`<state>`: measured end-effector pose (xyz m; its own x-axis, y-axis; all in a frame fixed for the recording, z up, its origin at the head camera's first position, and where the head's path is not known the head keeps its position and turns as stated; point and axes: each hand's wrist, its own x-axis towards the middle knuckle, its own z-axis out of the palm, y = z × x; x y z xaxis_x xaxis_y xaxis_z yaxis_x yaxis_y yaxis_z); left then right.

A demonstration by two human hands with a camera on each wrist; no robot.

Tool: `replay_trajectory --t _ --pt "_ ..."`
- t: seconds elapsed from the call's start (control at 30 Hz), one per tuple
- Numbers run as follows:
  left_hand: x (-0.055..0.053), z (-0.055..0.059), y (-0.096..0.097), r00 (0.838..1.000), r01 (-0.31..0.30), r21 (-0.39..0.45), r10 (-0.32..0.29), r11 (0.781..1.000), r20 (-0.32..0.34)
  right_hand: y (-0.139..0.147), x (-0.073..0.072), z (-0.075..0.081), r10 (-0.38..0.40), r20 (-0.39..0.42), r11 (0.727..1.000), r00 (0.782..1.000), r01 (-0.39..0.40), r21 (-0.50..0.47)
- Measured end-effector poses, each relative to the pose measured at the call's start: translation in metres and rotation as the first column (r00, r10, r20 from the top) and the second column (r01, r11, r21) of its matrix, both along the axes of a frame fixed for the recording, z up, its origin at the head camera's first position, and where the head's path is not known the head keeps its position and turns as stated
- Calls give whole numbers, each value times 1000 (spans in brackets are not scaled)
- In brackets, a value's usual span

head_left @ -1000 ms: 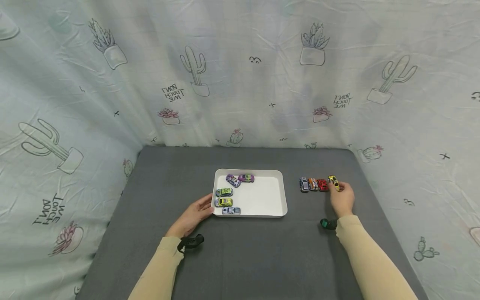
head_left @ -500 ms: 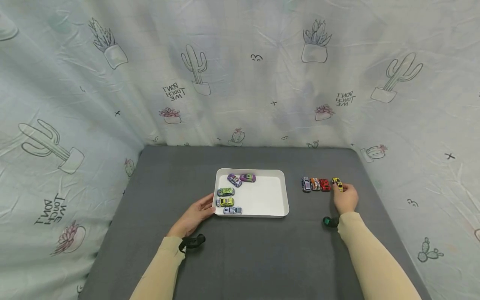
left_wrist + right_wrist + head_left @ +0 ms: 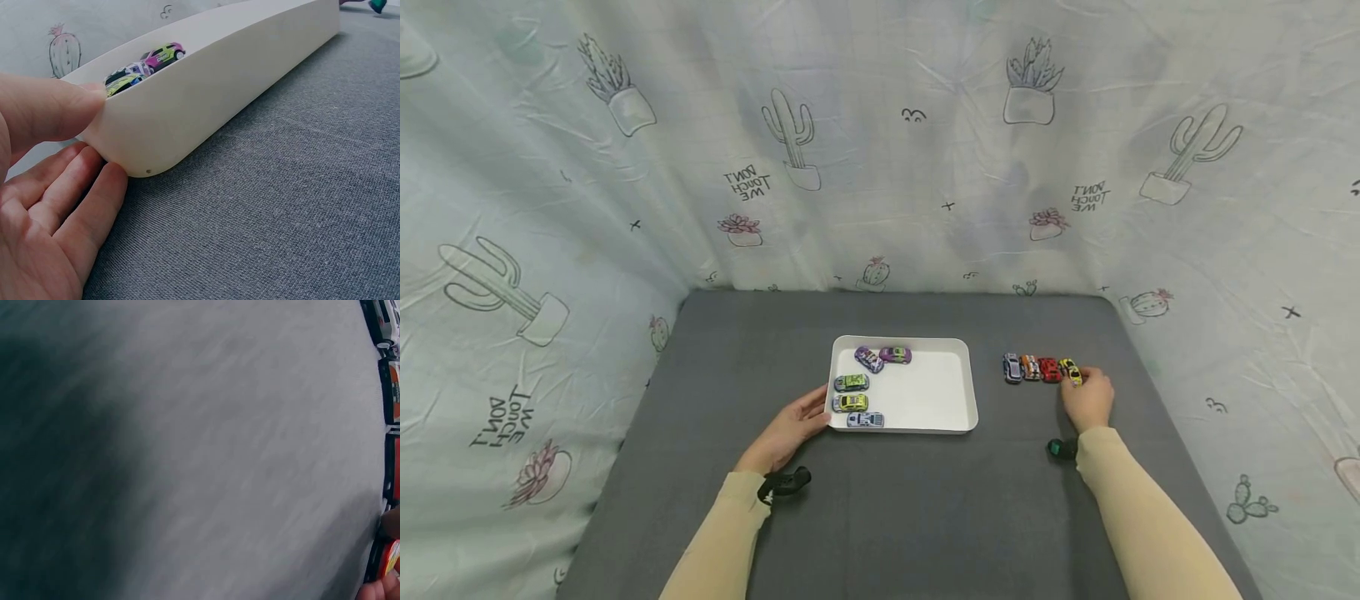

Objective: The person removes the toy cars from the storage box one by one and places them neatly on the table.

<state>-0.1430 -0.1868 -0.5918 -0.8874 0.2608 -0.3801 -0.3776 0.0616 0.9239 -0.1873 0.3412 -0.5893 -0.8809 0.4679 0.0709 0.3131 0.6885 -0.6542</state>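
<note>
My left hand (image 3: 790, 429) holds the near left corner of a white tray (image 3: 932, 392). In the left wrist view its thumb lies on the rim, with the fingers against the outside wall. Several toy cars sit inside the tray's left part, among them a purple car (image 3: 896, 356), a yellow-green car (image 3: 851, 402) and a pale blue car (image 3: 865, 420). To the right of the tray, my right hand (image 3: 1088, 404) pinches a yellow toy car (image 3: 1071, 372) between thumb and fingers. That car stands slightly slanted at the end of a row, close beside a red car (image 3: 1049, 370).
Left of the red car, an orange-and-white car (image 3: 1030, 367) and a silver-blue car (image 3: 1012, 368) complete the row. All stand on a grey cloth-covered table (image 3: 910, 517). A cactus-print curtain (image 3: 880, 167) hangs behind and along both sides.
The right hand has shifted the yellow car left and slightly nearer, up against the red car, and the gap between them has closed. The left hand stays at the tray corner.
</note>
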Motion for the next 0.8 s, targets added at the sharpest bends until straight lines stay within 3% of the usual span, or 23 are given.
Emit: replay_trajectory --t 0.2,0.53,0.8 --pt "0 1 -2 1000 9 7 -9 1000 -5 3 6 -3 75 -13 997 997 -75 2" --pt "0 -1 -1 1000 9 2 -9 1000 -8 -3 7 -5 25 -37 999 999 -26 -39" --pt "1 2 1 1000 -4 -3 4 1000 2 -2 6 -7 32 -62 999 998 -35 -38"
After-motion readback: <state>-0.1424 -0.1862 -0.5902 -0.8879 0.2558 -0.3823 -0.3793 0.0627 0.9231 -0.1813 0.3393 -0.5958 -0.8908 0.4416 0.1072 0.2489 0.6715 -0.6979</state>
